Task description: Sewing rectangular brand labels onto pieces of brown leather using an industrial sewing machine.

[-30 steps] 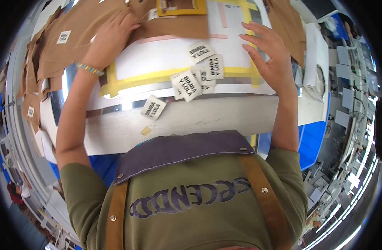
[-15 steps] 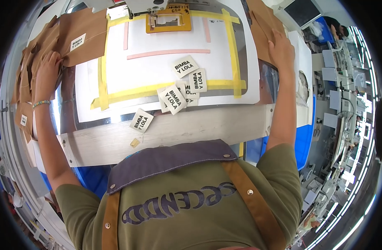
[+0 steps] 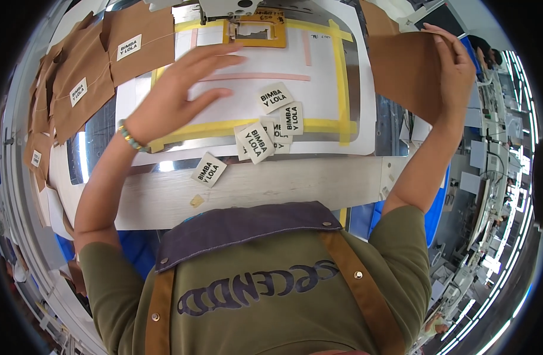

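Two hands: left (image 3: 172,96) wide, fabric (image 3: 405,68) in right (image 3: 458,74)

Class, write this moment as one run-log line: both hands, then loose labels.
left hand: open, empty, over white sheet | right hand: holding brown piece by its edge | loose white labels: clustered, one apart

Light is bright and even; white glare streaks the shiny plate (image 3: 165,166) below the left fingers (image 3: 219,63). Strip lights (image 3: 459,320) glow, curved by distortion, below the right fingers (image 3: 460,53).

Lt strips (image 3: 459,320) (bright), R edge
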Available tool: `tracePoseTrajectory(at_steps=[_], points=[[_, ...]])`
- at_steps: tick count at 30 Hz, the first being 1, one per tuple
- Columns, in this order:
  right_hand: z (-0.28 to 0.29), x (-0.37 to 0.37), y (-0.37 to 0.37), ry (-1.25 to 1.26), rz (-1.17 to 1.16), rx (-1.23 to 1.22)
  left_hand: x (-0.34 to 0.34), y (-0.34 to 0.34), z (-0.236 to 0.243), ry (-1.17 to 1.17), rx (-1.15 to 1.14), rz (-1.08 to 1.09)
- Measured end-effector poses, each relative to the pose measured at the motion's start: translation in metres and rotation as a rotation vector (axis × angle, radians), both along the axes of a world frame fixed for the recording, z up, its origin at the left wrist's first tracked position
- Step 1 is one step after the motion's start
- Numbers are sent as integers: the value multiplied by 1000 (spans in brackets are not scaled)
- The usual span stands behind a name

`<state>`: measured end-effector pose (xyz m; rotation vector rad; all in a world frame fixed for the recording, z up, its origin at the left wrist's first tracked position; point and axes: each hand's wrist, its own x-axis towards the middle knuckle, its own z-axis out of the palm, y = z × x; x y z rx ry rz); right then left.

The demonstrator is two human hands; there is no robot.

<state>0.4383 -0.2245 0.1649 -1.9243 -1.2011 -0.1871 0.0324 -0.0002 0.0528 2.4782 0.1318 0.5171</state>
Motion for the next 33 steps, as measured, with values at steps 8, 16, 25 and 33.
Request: tracePoseTrajectory(at_steps=[8,16,25,33], points=[[46,-67,-12,16,198,151,85,-58,-5,-145,-146,-237],[12,-6,16,132,23,35,105,-55,-3,151,-658,-213],[-122,44,34,-71,-94,-399,123,-37,-27,265,-1438,-173],[-108,-30,2,-77,230,-359,102,-35,-28,4,-1611,42]])
